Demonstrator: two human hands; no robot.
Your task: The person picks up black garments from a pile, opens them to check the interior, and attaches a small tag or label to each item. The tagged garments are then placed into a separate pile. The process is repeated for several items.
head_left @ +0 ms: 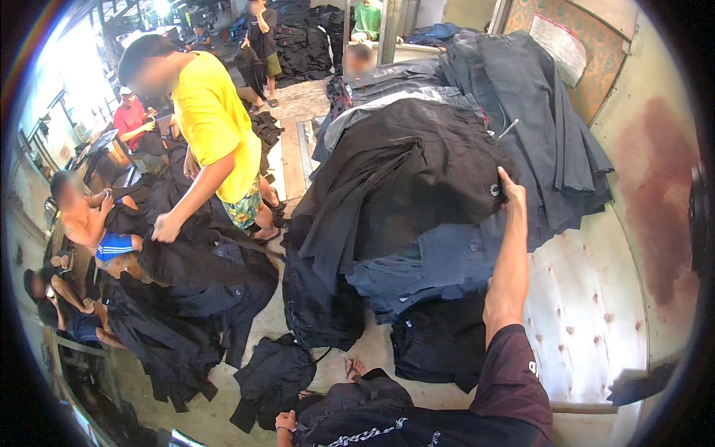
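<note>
The right hand (511,192) was closed on a fold of the limp black denim garment (406,175) topping the tall heap of dark clothing (477,246), judged soft, heavy and best gripped at the seam, while the left hand (284,422) lay low, its grip indiscernible.
</note>
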